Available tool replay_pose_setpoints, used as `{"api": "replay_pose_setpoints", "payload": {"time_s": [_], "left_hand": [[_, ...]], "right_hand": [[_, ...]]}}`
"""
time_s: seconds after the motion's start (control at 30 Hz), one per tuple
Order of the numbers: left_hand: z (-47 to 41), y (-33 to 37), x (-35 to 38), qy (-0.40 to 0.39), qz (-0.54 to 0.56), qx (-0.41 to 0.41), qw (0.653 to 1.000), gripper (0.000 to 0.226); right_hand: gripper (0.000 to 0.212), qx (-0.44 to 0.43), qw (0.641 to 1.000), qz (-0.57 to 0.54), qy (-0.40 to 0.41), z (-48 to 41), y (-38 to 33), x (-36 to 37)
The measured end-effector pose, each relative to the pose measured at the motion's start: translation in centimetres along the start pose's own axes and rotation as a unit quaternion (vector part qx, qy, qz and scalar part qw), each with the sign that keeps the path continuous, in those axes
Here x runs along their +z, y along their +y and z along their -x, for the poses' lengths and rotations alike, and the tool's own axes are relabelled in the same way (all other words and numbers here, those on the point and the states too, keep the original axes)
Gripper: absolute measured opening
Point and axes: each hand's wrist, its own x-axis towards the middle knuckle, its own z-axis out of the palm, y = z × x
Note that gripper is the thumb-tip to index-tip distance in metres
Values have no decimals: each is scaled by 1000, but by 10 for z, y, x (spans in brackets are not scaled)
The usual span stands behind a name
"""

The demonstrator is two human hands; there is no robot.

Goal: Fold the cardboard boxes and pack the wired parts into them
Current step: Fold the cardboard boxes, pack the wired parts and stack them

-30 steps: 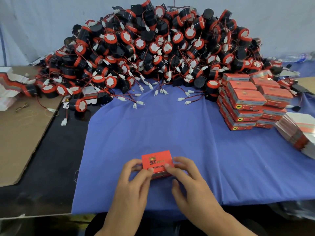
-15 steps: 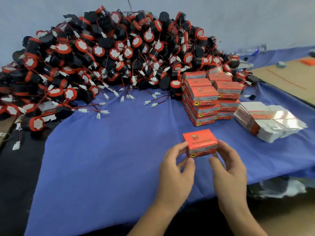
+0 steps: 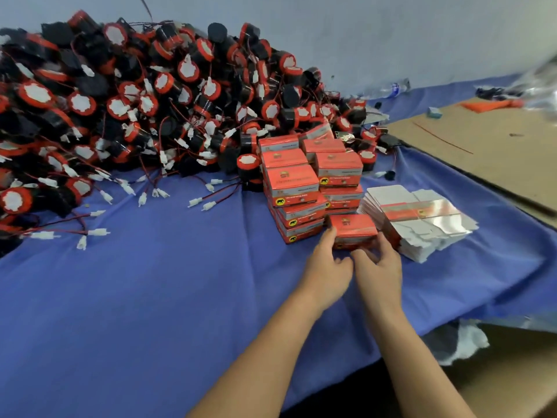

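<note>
Red box (image 3: pixel 352 226) sits pinched between left hand (image 3: pixel 327 267) and right hand (image 3: pixel 379 267), its lower front hidden. At ten o'clock stand stacked boxes (image 3: pixel 297 188).

Glossy printed card box (image 3: pixel 352 229); shiny flat blanks (image 3: pixel 422 218); matt blue cloth (image 3: pixel 150 282); plastic parts (image 3: pixel 135 101).

A red box (image 3: pixel 352 229) gripped by left hand (image 3: pixel 327 267) and right hand (image 3: pixel 380 268), between stacked boxes (image 3: pixel 292 182) and flat blanks (image 3: pixel 422 220)
</note>
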Motion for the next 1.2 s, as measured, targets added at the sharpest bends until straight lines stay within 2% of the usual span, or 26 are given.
{"api": "replay_pose_setpoints", "payload": {"time_s": [0.17, 0.23, 0.3, 0.37, 0.4, 0.47, 0.53, 0.63, 0.77, 0.83, 1.0, 1.2], "left_hand": [[-7, -8, -2, 4, -79, -24, 997, 75], [0, -5, 2, 26, -84, -10, 996, 72], [10, 1, 10, 116, -58, 26, 991, 58], [18, 10, 20, 232, -38, 88, 968, 36], [21, 16, 26, 259, -38, 118, 958, 26], [19, 27, 39, 238, -19, 137, 961, 16], [11, 39, 52, 181, 24, 99, 978, 10], [-7, 51, 70, 122, 2, 45, 991, 8], [-40, 57, 81, 71, -159, -12, 985, 29], [-51, 56, 80, 56, -207, -31, 976, 30], [-51, 45, 73, 103, -146, -27, 984, 11], [-46, 44, 70, 126, -94, -12, 988, 8]], "right_hand": [[67, 21, 999, 28, -32, -9, 3, 2], [65, 21, 998, 24, -52, -7, 4, -2], [57, -5, 999, 30, -42, -3, 5, -7], [48, -54, 997, 50, 8, 4, 3, -13], [43, -83, 994, 65, 44, 6, 1, -17], [36, -141, 980, 82, 117, 7, -5, -27], [30, -178, 961, 100, 188, 1, -11, -40], [28, -160, 936, 195, 244, -19, -18, -60], [34, -68, 901, 385, 189, -46, -15, -73], [36, -47, 902, 393, 171, -48, -12, -74], [31, -54, 912, 368, 173, -47, -7, -74], [33, -58, 919, 351, 168, -45, -9, -73]]}}
